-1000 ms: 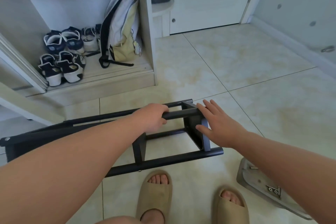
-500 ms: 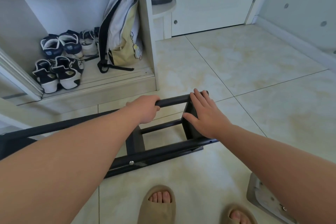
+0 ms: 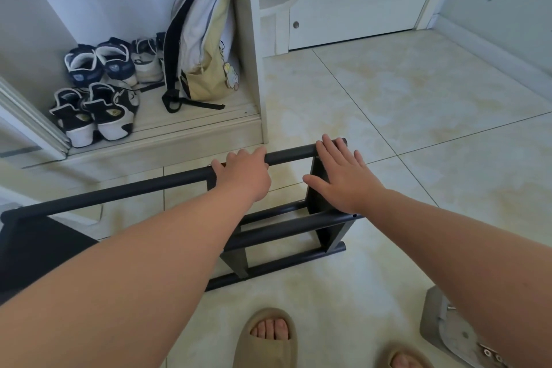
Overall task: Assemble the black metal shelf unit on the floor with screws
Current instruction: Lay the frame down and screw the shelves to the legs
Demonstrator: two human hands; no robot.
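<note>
The black metal shelf unit (image 3: 286, 228) stands on the tiled floor in front of me, long round bars running left to right with flat uprights between them. My left hand (image 3: 243, 175) grips the top far bar, fingers curled over it. My right hand (image 3: 340, 178) lies flat with straight fingers on the right end upright, fingertips reaching the end of the top bar. The frame's left end runs out behind my left forearm.
An open closet (image 3: 254, 39) at the back left holds several sneakers (image 3: 98, 92) and a white and yellow backpack (image 3: 206, 36). A grey tray with small metal hardware (image 3: 454, 337) lies on the floor at the lower right. My sandalled feet (image 3: 265, 337) are close to the frame.
The frame has tipped up and away from me, so its near lower bars now show beneath the top bar. My right hand slid up the end upright; my left hand kept its grip.
</note>
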